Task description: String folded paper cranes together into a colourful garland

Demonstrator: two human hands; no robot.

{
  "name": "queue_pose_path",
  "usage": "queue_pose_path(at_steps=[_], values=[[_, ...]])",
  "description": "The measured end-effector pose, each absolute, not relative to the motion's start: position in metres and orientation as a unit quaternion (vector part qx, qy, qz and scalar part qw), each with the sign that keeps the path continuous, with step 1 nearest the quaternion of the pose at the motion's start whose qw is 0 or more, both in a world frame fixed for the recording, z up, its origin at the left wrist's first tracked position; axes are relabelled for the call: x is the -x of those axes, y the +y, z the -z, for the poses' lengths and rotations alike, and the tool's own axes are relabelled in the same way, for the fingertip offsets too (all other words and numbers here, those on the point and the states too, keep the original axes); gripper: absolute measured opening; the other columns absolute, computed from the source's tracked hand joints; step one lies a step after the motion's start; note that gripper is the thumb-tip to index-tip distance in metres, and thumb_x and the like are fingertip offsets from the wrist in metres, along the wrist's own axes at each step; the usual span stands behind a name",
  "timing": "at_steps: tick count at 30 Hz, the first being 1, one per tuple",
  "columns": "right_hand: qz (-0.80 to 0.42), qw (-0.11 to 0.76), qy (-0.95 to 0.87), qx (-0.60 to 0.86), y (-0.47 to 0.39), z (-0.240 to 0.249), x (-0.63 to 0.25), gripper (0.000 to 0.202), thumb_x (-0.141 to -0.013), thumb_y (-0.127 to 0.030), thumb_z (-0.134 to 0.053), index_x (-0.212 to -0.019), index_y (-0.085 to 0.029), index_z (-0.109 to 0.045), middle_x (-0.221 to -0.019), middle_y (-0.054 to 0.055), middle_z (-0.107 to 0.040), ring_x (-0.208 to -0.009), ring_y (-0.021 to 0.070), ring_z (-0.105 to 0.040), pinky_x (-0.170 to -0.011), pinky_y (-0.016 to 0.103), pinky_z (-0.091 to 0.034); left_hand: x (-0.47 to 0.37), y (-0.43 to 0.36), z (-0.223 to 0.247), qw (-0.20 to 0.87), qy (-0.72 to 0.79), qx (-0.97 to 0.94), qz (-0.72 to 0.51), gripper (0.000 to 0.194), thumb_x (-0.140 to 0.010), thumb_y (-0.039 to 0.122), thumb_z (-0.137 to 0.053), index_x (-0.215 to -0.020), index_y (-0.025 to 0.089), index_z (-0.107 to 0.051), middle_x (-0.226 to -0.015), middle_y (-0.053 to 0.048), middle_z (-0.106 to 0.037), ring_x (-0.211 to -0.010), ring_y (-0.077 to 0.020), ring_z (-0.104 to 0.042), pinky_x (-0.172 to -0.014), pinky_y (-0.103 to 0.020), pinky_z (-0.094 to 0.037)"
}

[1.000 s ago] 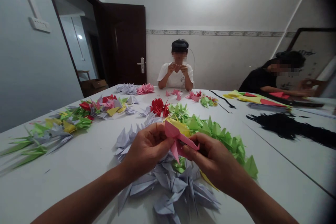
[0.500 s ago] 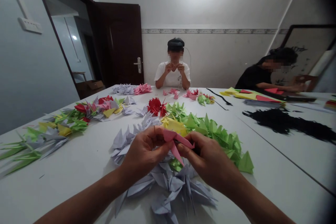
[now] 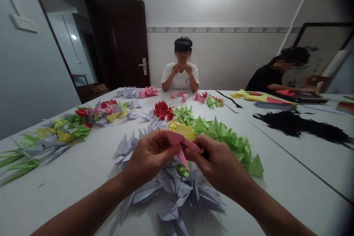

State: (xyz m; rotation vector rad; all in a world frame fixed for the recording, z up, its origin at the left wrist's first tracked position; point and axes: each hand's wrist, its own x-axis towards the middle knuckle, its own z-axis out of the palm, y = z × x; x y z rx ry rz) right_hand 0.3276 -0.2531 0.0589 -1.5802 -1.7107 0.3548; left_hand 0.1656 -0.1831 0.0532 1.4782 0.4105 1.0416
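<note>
Head view: one pink paper piece point(image 3: 175, 139), folded with pointed ends, held up just below the centre of the frame, above the folded pieces. Left hand point(image 3: 151, 153): thumb and fingers closed in a pinch on its left part. Right hand point(image 3: 221, 158): thumb and fingertips closed narrowly on its right part; the farther fingers are partly hidden. One point of the paper hangs downward between the hands.

Beneath and around the hands, on the white table point(image 3: 83, 177): pale folded pieces point(image 3: 177, 191), spreading from centre to lower centre; yellow folded pieces point(image 3: 182, 130), just behind the pink item; green folded pieces point(image 3: 221, 129), in a band running to the right; a red cluster point(image 3: 163, 110), above centre.

Left side of the frame: a mixed-colour row point(image 3: 61, 132) of green, yellow, pale, pink and red pieces. Farther up, near the table's far edge: a pale pile point(image 3: 128, 92) beside a pink pile point(image 3: 148, 92).

Right side: a bundle of black strands point(image 3: 301, 126); above it, yellow and red sheets point(image 3: 265, 97), stacked.

Background: one person in white point(image 3: 181, 75), upper centre, both hands raised together; one person in black point(image 3: 267, 77), upper right, leaning forward; a dark door point(image 3: 121, 44), upper left.
</note>
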Motion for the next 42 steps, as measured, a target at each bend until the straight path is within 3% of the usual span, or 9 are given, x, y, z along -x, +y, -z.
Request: queue_pose_path(at_steps=[8,16,28,36,42], values=[[-0.210,0.414,-0.670,0.579,-0.256,-0.065,-0.332,0.019,-0.087,-0.027,-0.053,-0.069,-0.019,-0.051,-0.061,-0.002,-0.051,-0.053,0.0112,-0.040,-0.047,0.023,-0.030,-0.163,-0.177,-0.057,0.641,0.205,-0.593,-0.443,0.019,-0.068,0.017,-0.078,-0.085,0.014,-0.069,-0.082,-0.003,-0.072,-0.075,-0.0127,-0.065,-0.071,-0.022,-0.052],[-0.298,0.459,-0.661,0.513,-0.265,-0.076,-0.340,0.018,-0.087,-0.035,-0.057,-0.088,-0.017,-0.060,-0.079,0.004,-0.066,-0.069,0.0144,-0.058,-0.058,0.024,-0.045,-0.163,-0.174,-0.056,0.691,0.217,-0.540,-0.428,0.019,-0.065,0.018,-0.079,-0.081,0.014,-0.071,-0.081,-0.002,-0.071,-0.070,-0.0106,-0.063,-0.067,-0.020,-0.052],[-0.241,0.453,-0.681,0.523,-0.269,-0.075,-0.342,0.018,-0.087,-0.035,-0.057,-0.096,-0.020,-0.063,-0.079,0.003,-0.066,-0.067,0.0151,-0.058,-0.056,0.025,-0.045,-0.163,-0.184,-0.067,0.853,0.214,-0.335,-0.338,0.013,-0.073,0.004,-0.061,-0.083,0.010,-0.067,-0.076,-0.006,-0.072,-0.069,-0.0137,-0.072,-0.060,-0.014,-0.055],[-0.167,0.440,-0.714,0.519,-0.269,-0.073,-0.338,0.014,-0.087,-0.030,-0.055,-0.091,-0.023,-0.066,-0.079,0.000,-0.069,-0.066,0.0150,-0.060,-0.057,0.026,-0.046,-0.164,-0.191,-0.066,0.837,0.173,-0.380,-0.354,0.012,-0.069,0.007,-0.070,-0.080,0.012,-0.067,-0.075,-0.005,-0.072,-0.067,-0.0137,-0.070,-0.062,-0.017,-0.055],[-0.191,0.493,-0.670,0.521,-0.265,-0.072,-0.348,0.025,-0.085,-0.040,-0.063,-0.100,-0.021,-0.065,-0.080,0.002,-0.068,-0.066,0.0136,-0.062,-0.053,0.021,-0.047,-0.163,-0.189,-0.065,0.730,0.205,-0.478,-0.444,0.020,-0.064,0.020,-0.082,-0.078,0.013,-0.071,-0.076,-0.002,-0.072,-0.066,-0.0100,-0.065,-0.061,-0.017,-0.051]])
